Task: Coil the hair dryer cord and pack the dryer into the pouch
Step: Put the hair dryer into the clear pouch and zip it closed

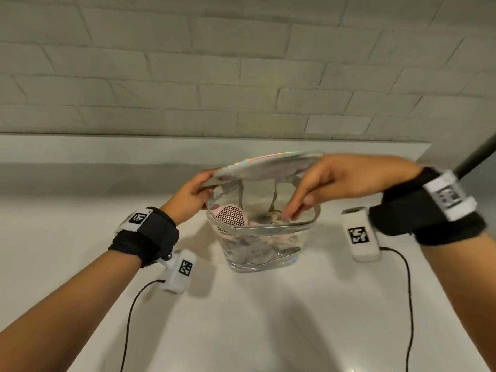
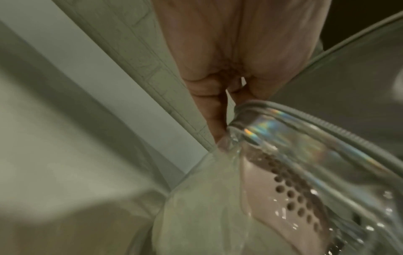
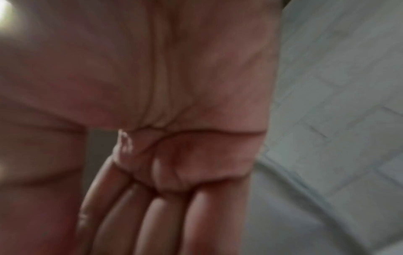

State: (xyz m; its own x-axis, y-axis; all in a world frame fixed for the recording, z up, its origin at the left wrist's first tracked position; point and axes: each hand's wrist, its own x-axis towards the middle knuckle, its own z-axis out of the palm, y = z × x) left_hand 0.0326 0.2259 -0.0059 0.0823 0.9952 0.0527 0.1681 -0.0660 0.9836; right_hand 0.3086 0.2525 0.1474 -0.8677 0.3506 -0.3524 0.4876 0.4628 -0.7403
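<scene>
Head view: left hand (image 1: 192,193) pinches the pouch (image 1: 261,245) rim to keep its mouth wide while the relaxed right hand (image 1: 326,183) tucks the dryer (image 1: 230,216) and cord inside.

Pale grey-white painted brick wall (image 1: 241,63) fills upper half, bricks in staggered courses with shallow dark joints. Smooth white countertop (image 1: 268,318) below, with raised white ledge (image 1: 107,149) along wall's foot. Soft grey shadow band under ledge. Dark slanted pole (image 1: 477,154) at right edge. Lighting dim, even.
</scene>
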